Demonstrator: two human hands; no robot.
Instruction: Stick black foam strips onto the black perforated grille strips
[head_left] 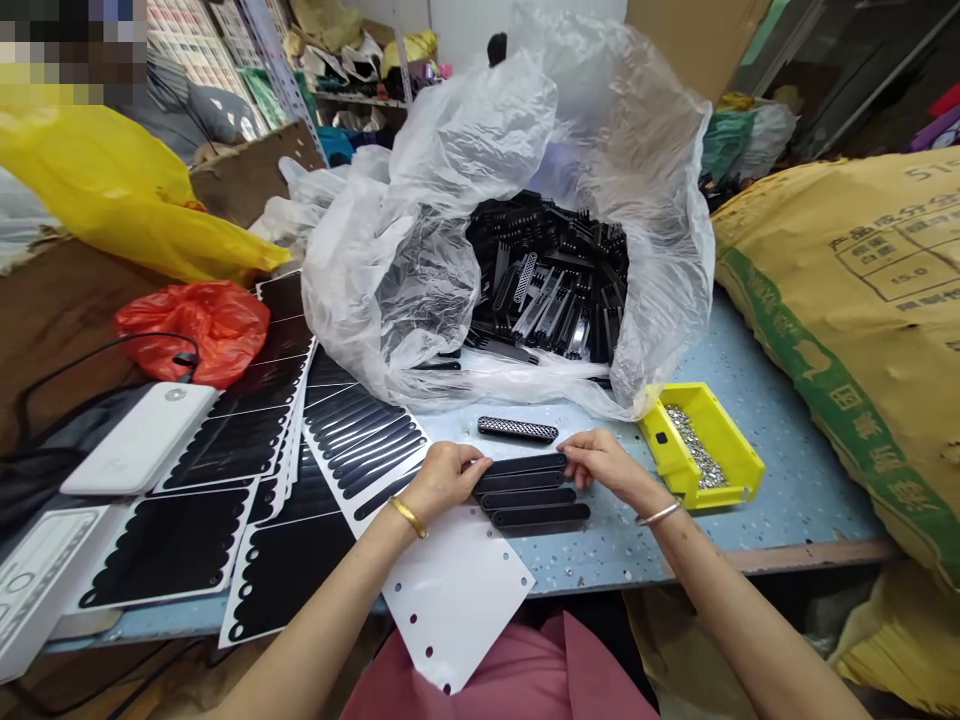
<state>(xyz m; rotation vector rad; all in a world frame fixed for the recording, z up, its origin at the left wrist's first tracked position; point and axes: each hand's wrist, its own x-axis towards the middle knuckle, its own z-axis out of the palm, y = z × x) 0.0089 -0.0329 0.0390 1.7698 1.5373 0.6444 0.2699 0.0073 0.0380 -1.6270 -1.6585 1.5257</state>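
My left hand (444, 476) and my right hand (602, 462) pinch the two ends of a long black strip (525, 463) held just over the blue table. Under it lie three more black oval strips (534, 500) in a row, partly on a white backing sheet (457, 590) with punched holes. A perforated black plastic bar (517, 429) lies just beyond my hands. Each wrist carries a bangle.
A big clear plastic bag (420, 250) full of black plastic parts (555, 280) stands behind. A yellow bin (701, 445) of small metal pieces sits at right, beside a large brown sack (862, 300). Sheets of black stickers (247, 470), a white power bank (139, 440) and a red bag (195, 330) fill the left.
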